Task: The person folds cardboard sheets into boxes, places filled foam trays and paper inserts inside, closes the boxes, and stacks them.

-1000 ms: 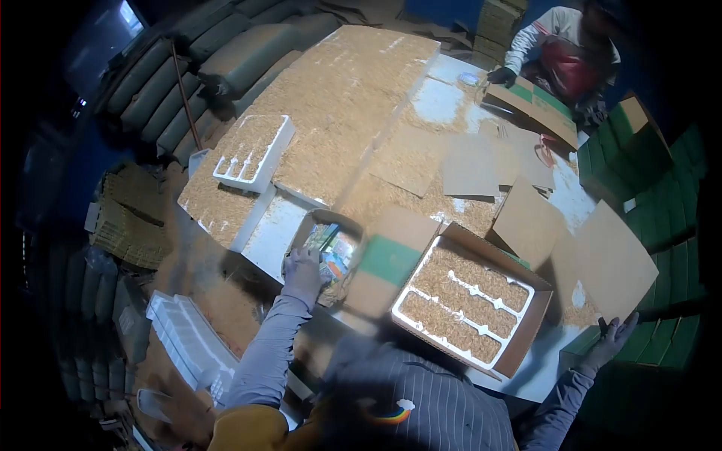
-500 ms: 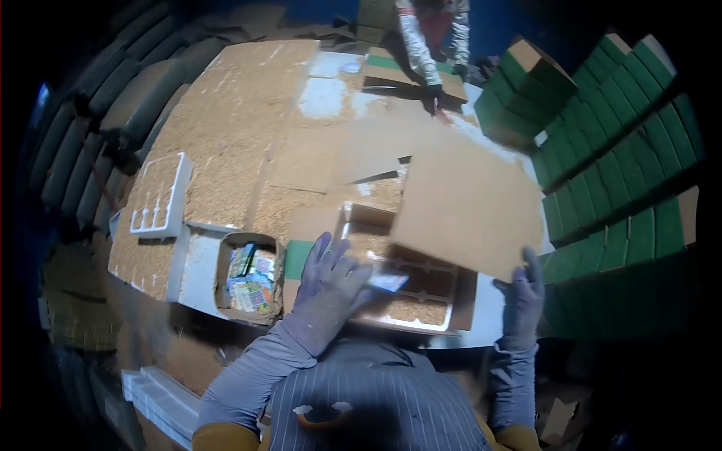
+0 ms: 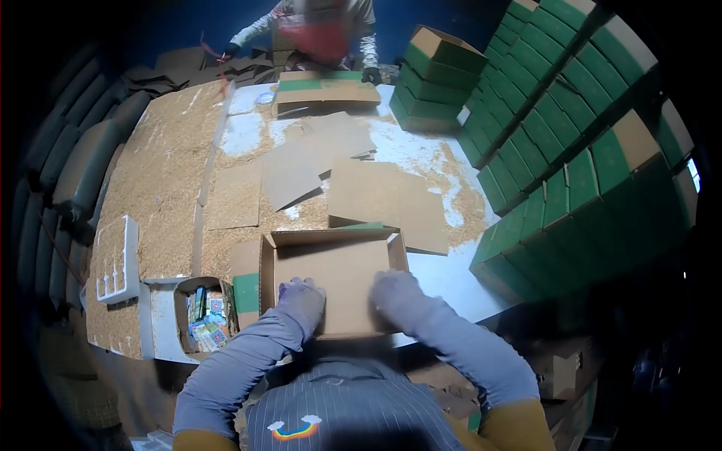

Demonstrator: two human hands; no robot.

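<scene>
An open cardboard box sits at the table's near edge in the head view. Inside it lies a flat cardboard sheet, hiding the contents beneath. My left hand, in a grey-purple glove, is on the left part of the sheet with its fingers bent. At the sheet's right side is my right hand, curled and slightly blurred, its fingertips hidden. Both hands are closed at the sheet. Left of the box stands a small carton with colourful printed cards in it.
Loose cardboard sheets lie beyond the box. Husk-like loose material covers the table's left, near a white divided frame. Green boxes are stacked at right. Across the table stands a co-worker behind a flattened-looking green-and-brown carton.
The cardboard sheet has moved from my raised right hand into the box, covering the white divided tray. Both hands are now over it. The view has shifted, and the co-worker's arm has swung left.
</scene>
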